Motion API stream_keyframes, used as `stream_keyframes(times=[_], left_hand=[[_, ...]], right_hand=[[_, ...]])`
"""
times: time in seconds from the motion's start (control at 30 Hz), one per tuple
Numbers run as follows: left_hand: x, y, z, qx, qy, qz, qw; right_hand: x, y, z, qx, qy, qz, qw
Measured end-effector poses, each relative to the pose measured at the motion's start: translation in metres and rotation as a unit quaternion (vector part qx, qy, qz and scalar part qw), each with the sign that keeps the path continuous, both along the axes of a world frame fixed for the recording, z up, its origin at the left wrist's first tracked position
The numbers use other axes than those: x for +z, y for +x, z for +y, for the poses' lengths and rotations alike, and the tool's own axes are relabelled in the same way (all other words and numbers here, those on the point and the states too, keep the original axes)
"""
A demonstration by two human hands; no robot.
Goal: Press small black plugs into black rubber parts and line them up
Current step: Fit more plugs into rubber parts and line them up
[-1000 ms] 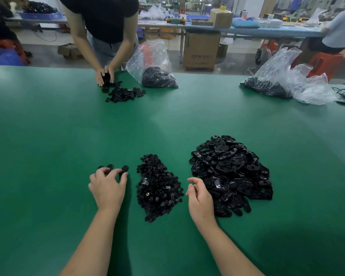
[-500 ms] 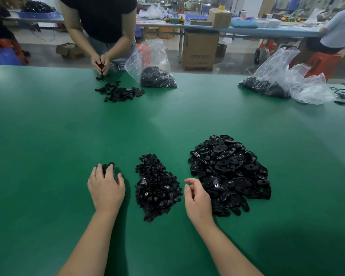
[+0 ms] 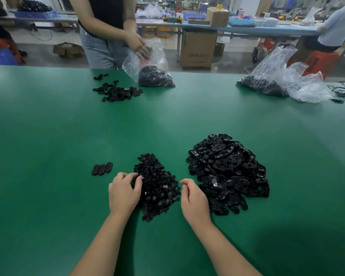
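Tip for this bit: pinch just one plug off the edge of the heap of small round black plugs point(image 3: 156, 186), don't scoop. Left hand point(image 3: 124, 193) sits at that heap's left edge, fingers curled in; can't tell if it's got one yet. Right hand point(image 3: 193, 198), just right of the heap, is loosely curled and holds nothing. Three finished flat black oval rubber parts point(image 3: 102, 169) are lined up left of the heap, and the bigger pile of loose black rubber parts point(image 3: 227, 176) is to its right.

Left hand point(image 3: 124, 193) off lined-up parts point(image 3: 102, 168), now at plug pile point(image 3: 156, 186)
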State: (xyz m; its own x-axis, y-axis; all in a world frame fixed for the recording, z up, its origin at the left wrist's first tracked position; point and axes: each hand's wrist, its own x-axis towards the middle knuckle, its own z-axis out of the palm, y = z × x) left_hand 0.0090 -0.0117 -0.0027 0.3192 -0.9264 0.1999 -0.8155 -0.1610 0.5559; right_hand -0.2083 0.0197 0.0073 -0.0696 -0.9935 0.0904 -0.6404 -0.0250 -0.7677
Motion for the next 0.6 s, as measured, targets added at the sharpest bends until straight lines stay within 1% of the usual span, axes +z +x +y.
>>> stream_keyframes(times=[0.1,0.27,0.33,0.4,0.47,0.6], left_hand=[[0.001,0.001,0.000,-0.002,0.006,-0.003,1.000],[0.002,0.002,-0.002,-0.007,-0.007,0.022,1.000],[0.002,0.003,-0.002,-0.007,-0.007,0.033,0.999],[0.001,0.004,-0.002,-0.008,-0.008,0.043,0.999],[0.001,0.004,-0.001,-0.011,-0.012,0.052,0.999],[0.001,0.003,0.001,-0.011,-0.019,0.066,0.998]], right_hand=[[0.003,0.003,0.000,0.011,0.000,0.041,0.999],[0.020,-0.004,-0.007,0.067,0.048,0.083,0.993],[0.032,-0.018,-0.011,0.072,0.043,0.136,0.987],[0.044,-0.038,-0.014,0.063,0.039,0.211,0.975],[0.053,-0.059,-0.015,0.049,0.043,0.267,0.962],[0.057,-0.087,-0.013,0.052,0.071,0.320,0.943]])
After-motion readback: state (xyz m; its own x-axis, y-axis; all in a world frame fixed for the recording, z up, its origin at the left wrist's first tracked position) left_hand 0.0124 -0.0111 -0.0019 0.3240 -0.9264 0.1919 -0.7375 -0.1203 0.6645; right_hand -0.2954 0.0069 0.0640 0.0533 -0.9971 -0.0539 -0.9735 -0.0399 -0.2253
